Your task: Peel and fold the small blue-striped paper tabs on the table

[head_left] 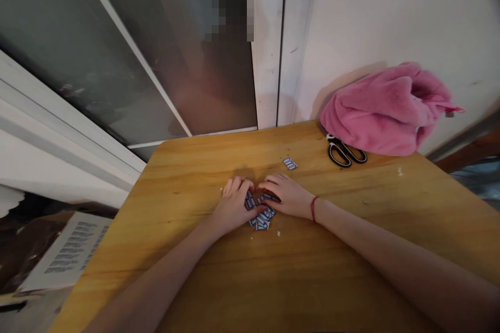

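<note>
A loose pile of small blue-and-white printed cards [262, 222] lies on the wooden table between my two hands. My left hand [237, 200] is curled against the left side of the pile, its thumb across the cards. From the right, my right hand [287, 195], with a red string round the wrist, has its fingers bent over the cards, thumb on top. Parts of the pile are hidden under the fingers. Beyond my right hand, one separate blue-and-white card [289, 163] lies flat.
Black-handled scissors [347, 153] lie at the back right, partly under a pink plush cloth item [385, 109]. Small white scraps [278, 233] dot the wooden table [332, 276]. A sliding door with frosted panes [128, 52] stands behind the table. Printed cardboard [66, 250] is at the lower left.
</note>
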Motion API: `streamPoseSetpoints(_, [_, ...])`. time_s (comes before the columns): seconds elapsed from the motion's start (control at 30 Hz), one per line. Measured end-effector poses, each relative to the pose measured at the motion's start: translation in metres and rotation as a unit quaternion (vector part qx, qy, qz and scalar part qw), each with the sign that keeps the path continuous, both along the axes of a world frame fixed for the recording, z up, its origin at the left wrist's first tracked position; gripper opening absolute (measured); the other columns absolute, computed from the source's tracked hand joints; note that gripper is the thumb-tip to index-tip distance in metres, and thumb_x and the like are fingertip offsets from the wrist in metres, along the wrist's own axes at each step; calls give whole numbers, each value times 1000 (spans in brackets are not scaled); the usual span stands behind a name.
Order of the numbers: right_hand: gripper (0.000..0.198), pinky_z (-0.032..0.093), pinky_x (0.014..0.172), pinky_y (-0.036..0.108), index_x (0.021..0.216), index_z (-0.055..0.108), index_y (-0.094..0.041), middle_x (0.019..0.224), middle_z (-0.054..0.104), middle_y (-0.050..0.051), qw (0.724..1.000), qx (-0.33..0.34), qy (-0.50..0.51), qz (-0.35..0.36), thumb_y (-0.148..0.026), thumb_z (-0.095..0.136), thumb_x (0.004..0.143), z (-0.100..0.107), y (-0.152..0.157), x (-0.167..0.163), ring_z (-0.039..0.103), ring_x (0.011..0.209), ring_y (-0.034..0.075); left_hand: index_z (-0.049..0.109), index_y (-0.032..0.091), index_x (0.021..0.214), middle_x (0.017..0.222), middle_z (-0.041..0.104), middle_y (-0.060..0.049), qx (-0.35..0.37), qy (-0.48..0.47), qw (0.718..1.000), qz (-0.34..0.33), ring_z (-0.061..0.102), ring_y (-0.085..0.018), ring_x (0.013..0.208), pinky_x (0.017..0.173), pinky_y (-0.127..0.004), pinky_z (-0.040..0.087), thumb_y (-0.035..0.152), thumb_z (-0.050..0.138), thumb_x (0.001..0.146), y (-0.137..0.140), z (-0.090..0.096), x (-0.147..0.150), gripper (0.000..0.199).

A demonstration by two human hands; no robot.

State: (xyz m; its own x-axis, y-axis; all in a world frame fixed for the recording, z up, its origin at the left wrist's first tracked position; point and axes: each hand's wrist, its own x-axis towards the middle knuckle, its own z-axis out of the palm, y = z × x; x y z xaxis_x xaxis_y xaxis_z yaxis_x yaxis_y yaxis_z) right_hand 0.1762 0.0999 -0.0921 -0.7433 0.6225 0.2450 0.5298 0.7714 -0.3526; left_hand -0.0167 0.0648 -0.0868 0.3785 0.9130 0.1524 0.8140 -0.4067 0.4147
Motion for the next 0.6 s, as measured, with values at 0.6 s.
streamPoseSetpoints(0.6, [43,40,80,36,104,56,-16,97,54,9,998,-5,6,-54,-49,57,77,2,-5,-5,50,94,24,44,20,89,88,47,-2,-2,-84,996,5,41,-20,87,79,-32,37,5,46,67,3,-3,-4,27])
